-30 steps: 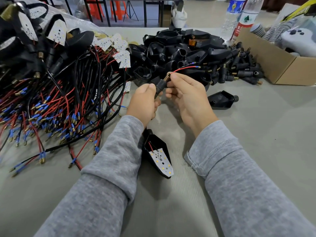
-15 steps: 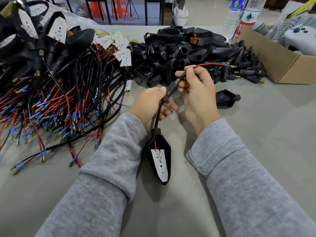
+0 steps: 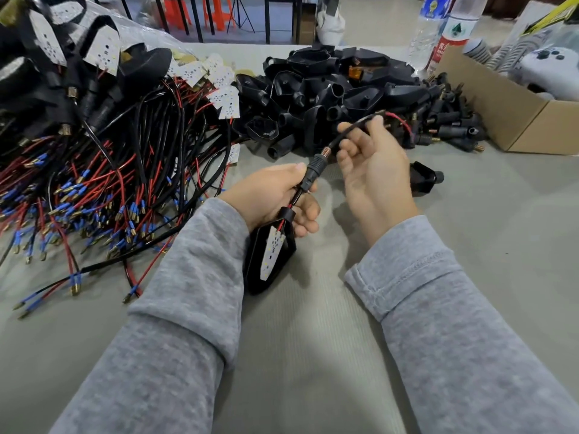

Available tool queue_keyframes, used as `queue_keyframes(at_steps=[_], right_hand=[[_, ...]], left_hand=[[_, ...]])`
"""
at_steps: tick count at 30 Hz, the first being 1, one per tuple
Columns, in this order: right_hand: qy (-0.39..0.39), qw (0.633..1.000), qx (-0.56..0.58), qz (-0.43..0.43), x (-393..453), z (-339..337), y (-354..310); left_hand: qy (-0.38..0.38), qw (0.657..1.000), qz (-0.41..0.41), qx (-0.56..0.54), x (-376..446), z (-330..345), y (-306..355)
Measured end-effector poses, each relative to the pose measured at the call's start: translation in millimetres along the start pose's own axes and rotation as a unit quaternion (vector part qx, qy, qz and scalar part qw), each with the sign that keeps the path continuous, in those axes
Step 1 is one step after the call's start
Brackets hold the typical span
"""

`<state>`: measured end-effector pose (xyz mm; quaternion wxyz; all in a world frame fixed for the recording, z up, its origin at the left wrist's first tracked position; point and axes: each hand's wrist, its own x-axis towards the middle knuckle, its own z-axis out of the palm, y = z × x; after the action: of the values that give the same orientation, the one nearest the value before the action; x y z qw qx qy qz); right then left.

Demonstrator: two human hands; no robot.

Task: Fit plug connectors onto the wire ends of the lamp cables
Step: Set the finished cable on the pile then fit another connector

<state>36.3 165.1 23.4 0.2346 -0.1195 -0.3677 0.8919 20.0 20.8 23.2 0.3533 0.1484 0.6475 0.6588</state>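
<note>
Left hand (image 3: 269, 195): grips plug connector (image 3: 313, 169). Right hand (image 3: 372, 170): pinches black cable (image 3: 354, 128). Lamp housing (image 3: 269, 258): on surface (image 3: 470, 245).

Table cover (image 3: 470, 277), lower frame: grey-green, fine ribbing. Sleeves (image 3: 175, 308): heathered grey. Wire bundle (image 3: 103, 183), left: red and black leads, blue sleeves, brass tips. LED boards (image 3: 224, 101), upper left: white with dark dots. Housing pile (image 3: 329, 98), upper centre: black, one amber piece (image 3: 355, 73). Held plug connector (image 3: 315, 169): black, copper-coloured thread. Box (image 3: 507, 117), upper right: brown cardboard. Bottle (image 3: 451, 36): red-and-white label, green mark.
</note>
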Motion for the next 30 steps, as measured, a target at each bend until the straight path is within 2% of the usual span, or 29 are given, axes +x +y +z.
queue_keyframes(at_steps=[3, 6, 9, 12, 16, 20, 23, 25, 30], right_hand=[[-0.069, 0.993, -0.075, 0.063, -4.5, 4.9, 5.6], [-0.093, 0.985, -0.134, 0.047, -6.9, 5.9, 9.5], [-0.077, 0.988, -0.13, -0.004, -7.5, 4.8, 8.5], [-0.039, 0.993, -0.091, -0.07, -6.9, 4.4, 6.7], [0.018, 0.992, -0.065, -0.108, -6.0, 3.2, 2.9], [0.053, 0.992, -0.036, -0.111, -3.7, 0.9, 0.6], [0.057, 0.994, -0.027, -0.094, -1.9, -0.4, -0.5], [0.052, 0.995, -0.026, -0.079, -1.4, -1.4, -1.1], [0.028, 0.998, -0.033, -0.044, -1.3, -1.8, -0.1]], left_hand=[[0.006, 1.0, 0.023, 0.001, 3.4, -3.0, -1.9], [0.005, 1.0, 0.028, 0.003, 4.7, -4.4, -2.0], [0.015, 0.999, 0.016, -0.031, 5.7, -3.1, -1.2], [0.012, 0.993, -0.001, -0.116, 5.5, -3.3, 1.9], [-0.011, 0.985, 0.015, -0.174, -0.3, -12.2, 4.4], [-0.01, 0.977, 0.039, -0.211, -7.1, -14.4, 3.4], [0.057, 0.962, 0.061, -0.26, -5.1, -16.8, 1.9], [0.093, 0.96, 0.055, -0.257, -1.7, -18.2, 0.6], [0.061, 0.972, 0.052, -0.219, 0.3, -17.6, 1.4]])
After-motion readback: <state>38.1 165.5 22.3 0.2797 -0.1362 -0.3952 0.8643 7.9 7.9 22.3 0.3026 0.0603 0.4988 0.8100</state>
